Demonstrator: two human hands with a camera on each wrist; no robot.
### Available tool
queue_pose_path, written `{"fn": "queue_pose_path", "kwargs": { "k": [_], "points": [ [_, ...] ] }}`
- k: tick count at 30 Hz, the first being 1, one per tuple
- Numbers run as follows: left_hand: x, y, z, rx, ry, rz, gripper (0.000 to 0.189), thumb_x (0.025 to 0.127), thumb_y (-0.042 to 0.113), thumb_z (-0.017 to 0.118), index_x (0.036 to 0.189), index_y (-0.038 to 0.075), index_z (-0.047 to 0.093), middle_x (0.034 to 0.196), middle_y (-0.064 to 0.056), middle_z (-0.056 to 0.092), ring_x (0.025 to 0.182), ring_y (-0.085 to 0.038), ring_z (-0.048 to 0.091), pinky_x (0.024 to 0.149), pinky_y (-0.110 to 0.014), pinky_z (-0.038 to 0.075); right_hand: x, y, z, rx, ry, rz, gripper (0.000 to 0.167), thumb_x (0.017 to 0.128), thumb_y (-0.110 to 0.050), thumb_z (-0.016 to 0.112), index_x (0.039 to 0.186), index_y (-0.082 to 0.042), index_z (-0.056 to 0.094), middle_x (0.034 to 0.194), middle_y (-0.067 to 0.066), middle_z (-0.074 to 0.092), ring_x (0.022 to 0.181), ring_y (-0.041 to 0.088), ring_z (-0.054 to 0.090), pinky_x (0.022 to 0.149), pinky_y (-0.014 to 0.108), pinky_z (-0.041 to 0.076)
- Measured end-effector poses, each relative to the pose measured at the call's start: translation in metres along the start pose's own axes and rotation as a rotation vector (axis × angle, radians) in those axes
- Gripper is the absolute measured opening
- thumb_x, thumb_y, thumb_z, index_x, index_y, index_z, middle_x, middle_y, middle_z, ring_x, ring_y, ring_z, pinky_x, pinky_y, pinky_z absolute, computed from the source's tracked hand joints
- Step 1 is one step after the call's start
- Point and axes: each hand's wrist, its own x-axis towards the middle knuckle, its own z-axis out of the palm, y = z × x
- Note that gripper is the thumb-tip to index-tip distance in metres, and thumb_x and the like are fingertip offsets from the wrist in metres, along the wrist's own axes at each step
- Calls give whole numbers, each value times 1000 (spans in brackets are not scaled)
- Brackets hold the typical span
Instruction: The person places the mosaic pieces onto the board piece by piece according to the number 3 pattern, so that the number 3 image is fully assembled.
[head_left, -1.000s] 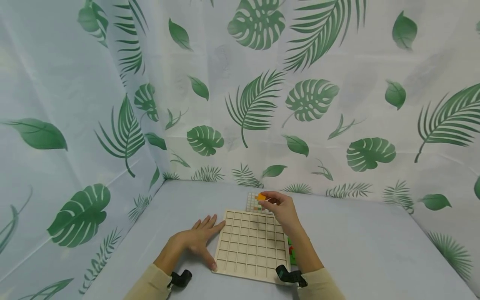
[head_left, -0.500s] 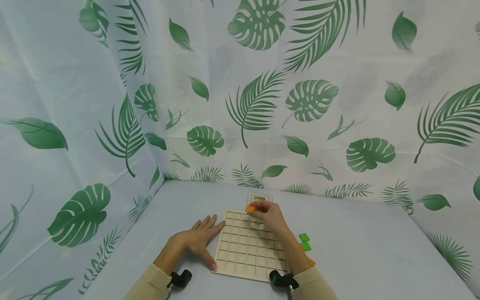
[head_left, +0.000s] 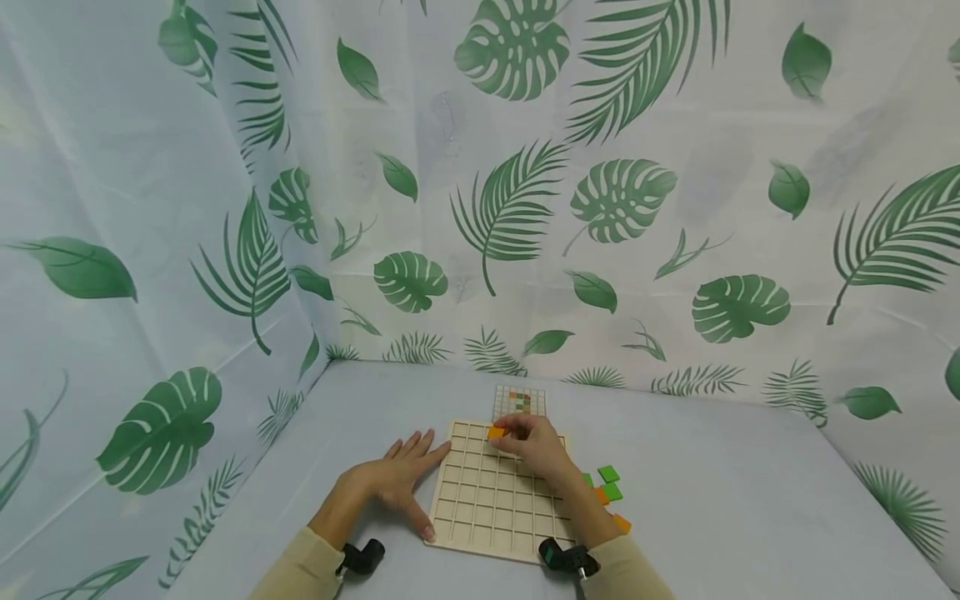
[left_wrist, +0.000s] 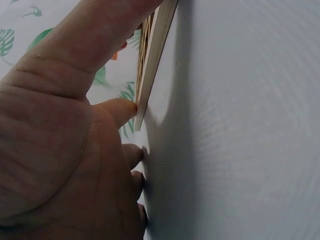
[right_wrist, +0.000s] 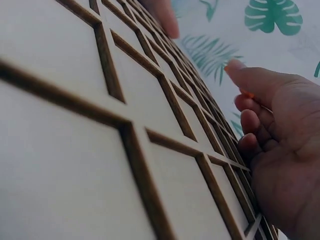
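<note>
A pale wooden grid board (head_left: 491,500) lies on the table, its square recesses divided by raised ridges. My left hand (head_left: 393,482) is spread beside it, index finger and thumb against its left edge. In the left wrist view those digits (left_wrist: 120,110) meet the board's side (left_wrist: 157,52). Thumb and fingers of my right hand (head_left: 534,446) pinch an orange square tile (head_left: 496,432) over the board's far row. Only a sliver of orange (right_wrist: 246,93) shows between the fingers in the right wrist view. Whether the tile touches the board, I cannot tell.
Behind the board lies a small grid card (head_left: 536,402) with coloured squares. Several loose tiles lie right of the board, among them a green tile (head_left: 609,473) and an orange tile (head_left: 621,523), partly behind the right forearm. Leaf-printed curtains (head_left: 525,325) enclose the table.
My right hand has brought the orange tile from over the card leftward and nearer, to the board's far row. More loose tiles are now uncovered. The left hand has stayed in place.
</note>
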Motion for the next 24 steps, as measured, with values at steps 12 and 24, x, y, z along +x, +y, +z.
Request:
{"fn": "queue_pose_path", "kwargs": {
  "k": [12,24],
  "points": [
    [4,-3,4,0,10,-6,139,63,65,93,169,23,14,176,-17,1,163,-39,-3,130,-59,4,-1,4,2,-218,-19,-151,22,90,-18,83,111,-11,78,110,8,75,82,15,61,69,24,53],
    [4,-4,4,-6,8,-12,139,63,66,92,169,25,13,176,-16,0,163,-37,-4,130,-58,3,-2,1,2,-344,-48,-182,22,90,-16,83,111,-8,79,99,3,69,76,11,56,70,25,50]
  ]
}}
